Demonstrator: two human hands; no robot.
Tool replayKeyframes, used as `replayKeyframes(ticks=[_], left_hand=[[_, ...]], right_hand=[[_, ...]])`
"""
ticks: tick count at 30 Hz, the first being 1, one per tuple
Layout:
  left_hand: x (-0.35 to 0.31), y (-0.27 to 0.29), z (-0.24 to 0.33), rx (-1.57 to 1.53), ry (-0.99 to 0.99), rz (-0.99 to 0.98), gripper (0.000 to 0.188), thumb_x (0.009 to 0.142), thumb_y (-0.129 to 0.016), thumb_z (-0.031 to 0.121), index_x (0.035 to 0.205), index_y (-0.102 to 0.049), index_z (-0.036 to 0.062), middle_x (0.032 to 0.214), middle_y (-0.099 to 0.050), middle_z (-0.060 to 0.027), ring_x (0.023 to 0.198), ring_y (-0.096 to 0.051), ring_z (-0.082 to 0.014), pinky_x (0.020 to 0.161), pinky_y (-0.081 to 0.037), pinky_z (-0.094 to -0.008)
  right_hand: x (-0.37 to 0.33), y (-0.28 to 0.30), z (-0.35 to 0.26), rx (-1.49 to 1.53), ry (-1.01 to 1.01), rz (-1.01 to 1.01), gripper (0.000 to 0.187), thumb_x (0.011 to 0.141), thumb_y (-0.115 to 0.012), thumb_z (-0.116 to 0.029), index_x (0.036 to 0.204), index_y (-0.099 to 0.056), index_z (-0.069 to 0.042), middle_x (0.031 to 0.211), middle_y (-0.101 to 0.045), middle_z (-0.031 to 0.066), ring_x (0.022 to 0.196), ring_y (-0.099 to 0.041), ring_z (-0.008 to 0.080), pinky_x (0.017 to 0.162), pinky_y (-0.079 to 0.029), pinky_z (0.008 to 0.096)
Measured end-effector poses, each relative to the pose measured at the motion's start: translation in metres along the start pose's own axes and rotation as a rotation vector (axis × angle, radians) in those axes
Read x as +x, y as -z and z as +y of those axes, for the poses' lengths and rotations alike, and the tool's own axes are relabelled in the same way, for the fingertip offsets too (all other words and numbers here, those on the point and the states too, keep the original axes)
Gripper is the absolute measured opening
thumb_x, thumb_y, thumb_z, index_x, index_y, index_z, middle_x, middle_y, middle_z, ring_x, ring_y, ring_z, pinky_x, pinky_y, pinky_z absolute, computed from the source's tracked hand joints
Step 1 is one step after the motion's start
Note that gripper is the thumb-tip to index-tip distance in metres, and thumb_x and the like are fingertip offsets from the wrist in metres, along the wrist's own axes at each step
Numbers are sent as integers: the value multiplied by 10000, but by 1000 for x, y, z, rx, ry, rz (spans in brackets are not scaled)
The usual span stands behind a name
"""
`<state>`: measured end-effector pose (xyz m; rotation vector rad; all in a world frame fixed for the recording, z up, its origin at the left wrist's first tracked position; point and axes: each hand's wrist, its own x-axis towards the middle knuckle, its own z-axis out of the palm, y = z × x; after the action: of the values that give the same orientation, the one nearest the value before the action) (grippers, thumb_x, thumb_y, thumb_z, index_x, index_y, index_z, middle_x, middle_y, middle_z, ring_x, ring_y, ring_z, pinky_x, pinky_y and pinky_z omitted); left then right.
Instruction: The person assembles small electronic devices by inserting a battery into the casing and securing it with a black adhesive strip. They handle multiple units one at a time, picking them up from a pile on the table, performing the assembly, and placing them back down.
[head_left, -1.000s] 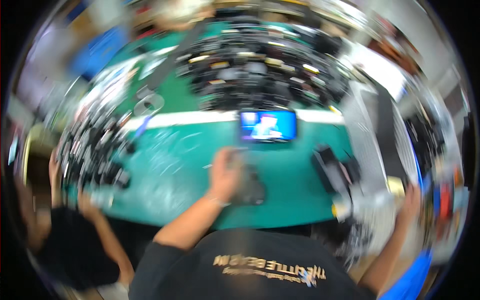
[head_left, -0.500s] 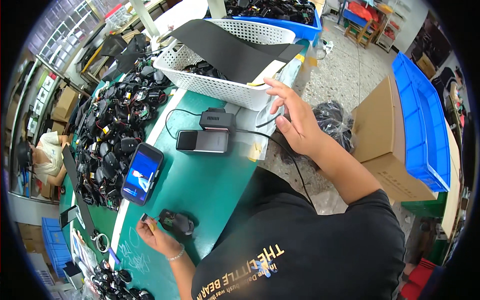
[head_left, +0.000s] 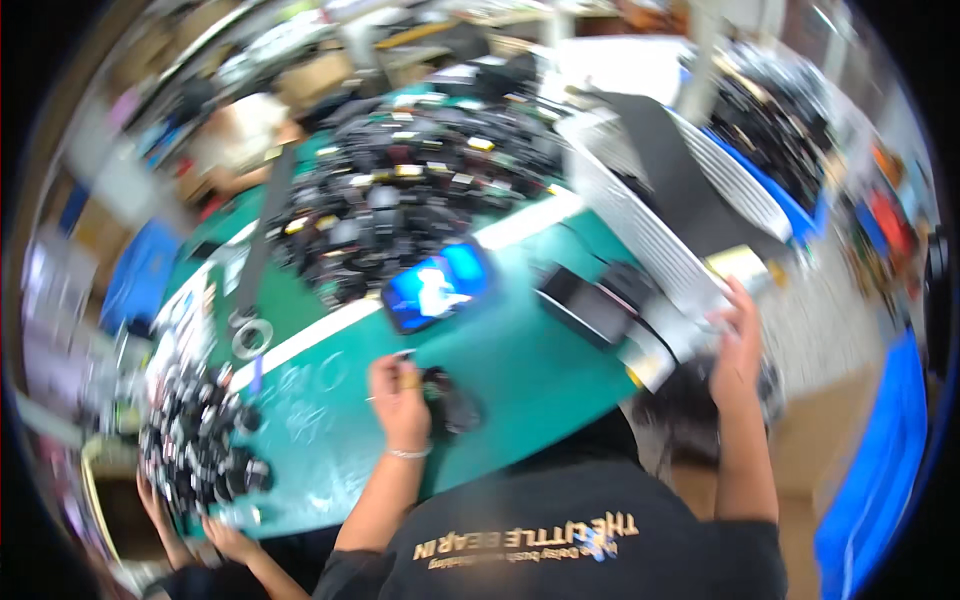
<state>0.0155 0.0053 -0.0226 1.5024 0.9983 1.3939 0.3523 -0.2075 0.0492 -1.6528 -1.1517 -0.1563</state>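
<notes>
My left hand (head_left: 400, 405) is closed in a pinch on a small dark-tipped part, too blurred to name exactly. Just right of its fingers, a small black device (head_left: 450, 400) lies on the green tabletop (head_left: 540, 400). Beyond that hand is a phone (head_left: 438, 287) with a lit blue screen. My right hand (head_left: 738, 345) is raised by the near corner of the white perforated basket (head_left: 650, 210), fingers stretched and nothing visible in them. To its left sits a black and grey box-shaped device (head_left: 585, 305) with a cable.
A heap of black devices (head_left: 400, 180) covers the far table; another pile (head_left: 200, 440) lies at left. Black sheet material (head_left: 665, 160) drapes over the basket. Another person's hands (head_left: 230, 540) show at lower left. A blue crate (head_left: 870, 470) stands at right.
The view has swung left, blurring the picture and shifting the table contents rightward. My left hand keeps its pinch beside the black device. Another person's hands have come into view at lower left.
</notes>
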Motion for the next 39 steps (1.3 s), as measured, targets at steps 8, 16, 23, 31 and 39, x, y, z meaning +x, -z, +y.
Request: replayKeyframes(ticks=[8, 16, 23, 31, 39], left_hand=[[-2, 7, -5, -39, 3, -22, 187, 920, -549, 146, 1037, -513, 4, 921, -559, -49, 850, -509, -118, 771, -429, -266], [0, 4, -11, -18, -25, 16, 108, 902, -550, 68, 993, -499, 40, 845, -504, 14, 766, -437, -56, 697, -387, -208], [1, 4, -5, -34, -1, -7, 129, 900, -558, 82, 1010, -508, 33, 868, -524, 5, 779, -455, -64, 706, -403, -218], [2, 8, -5, -33, 11, -36, 134, 903, -554, 93, 1009, -506, 26, 889, -541, -8, 794, -476, -65, 712, -415, -224], [0, 5, -4, -110, 34, -27, 136, 905, -550, 98, 1004, -503, 17, 880, -534, -19, 791, -483, -81, 716, -424, -243]], right_hand=[[32, 2, -22, -51, -107, -131, 373, 939, -439, -285, 1208, -492, -31, 1337, -446, 73, 997, -479, 161, 757, -383, 262], [46, 27, -10, -58, -310, -378, 366, 952, -422, -276, 1231, -486, -48, 1284, -473, 65, 909, -457, 121, 697, -397, 237], [47, 35, 2, -325, -153, -288, 344, 956, -423, -255, 1211, -473, -29, 1252, -493, 114, 994, -483, 197, 800, -401, 289], [55, 51, 15, -459, -127, -293, 257, 957, -429, -232, 1069, -497, -11, 1350, -435, 177, 1250, -409, 306, 978, -332, 352], [48, 58, 13, -439, -92, -317, 410, 953, -449, -281, 1241, -476, 9, 1368, -420, 166, 1278, -384, 306, 1035, -296, 370]])
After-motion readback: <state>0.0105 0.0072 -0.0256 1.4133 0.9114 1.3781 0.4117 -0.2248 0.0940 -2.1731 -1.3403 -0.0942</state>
